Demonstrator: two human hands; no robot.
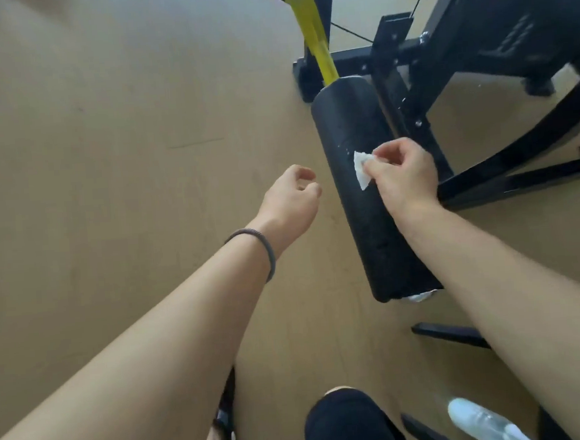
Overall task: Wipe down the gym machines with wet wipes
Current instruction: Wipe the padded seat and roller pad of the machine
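Where the black machine frame (495, 30) carries pale lettering on its upright panel, well beyond the right hand, the marks are too blurred to read. One wet wipe (464, 162) is in view: small, white, crumpled to a rough triangle, pinched between the thumb and fingertips of the right hand (404, 174), which is curled round it. The wipe lies against the top of the single black foam roller pad (369, 193), directly under and just left of that hand; a few pale specks show on the foam just above the wipe. The pad is a long matt cylinder with a silvery end cap at its near end, below the right forearm, and one yellow lever arm (313, 29) joins its far end, well above the hand.

The left hand (289, 199) hangs over the tan floor (105, 147) just left of the pad, apart from it, fingers loosely curled and holding nothing. One dark braided band (265, 252) circles the left wrist.

Below both forearms a knee in black cloth (347, 422) shows, and near it, lower right, one white shoe (481, 419). Black frame bars run out along the floor to the right of the right hand.
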